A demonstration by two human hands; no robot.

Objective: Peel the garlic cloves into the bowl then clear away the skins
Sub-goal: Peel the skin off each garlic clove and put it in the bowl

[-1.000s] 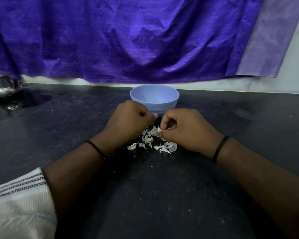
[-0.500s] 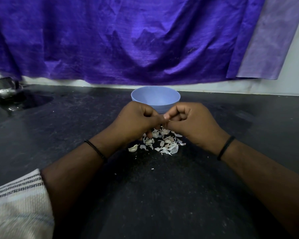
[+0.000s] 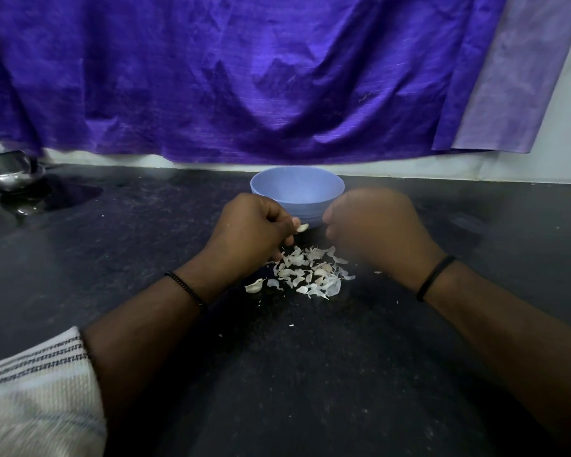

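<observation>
Head view looks down on a dark speckled surface (image 3: 310,374) with both forearms reaching forward over it. Left hand (image 3: 248,237) is curled, its grip pinched on a pale garlic clove (image 3: 302,227) that sticks out at the fingertips just in front of the bowl. Right hand (image 3: 376,229) is blurred and curled into a loose fist beside the bowl; whether its grip holds anything I cannot tell. Between the two hands, close to the back edge of the surface, stands a light blue bowl (image 3: 297,189); its inside is too washed out to show any contents. Just in front of the bowl and under the hands lies a scatter of white garlic skins (image 3: 310,272), with one more clove (image 3: 254,286) at its left side. Each wrist carries a dark band, and a striped pale sleeve (image 3: 37,397) fills the near left corner. A purple cloth (image 3: 244,77) hangs behind the back edge, and a shiny metal pot (image 3: 9,171) sits at the far left corner.
</observation>
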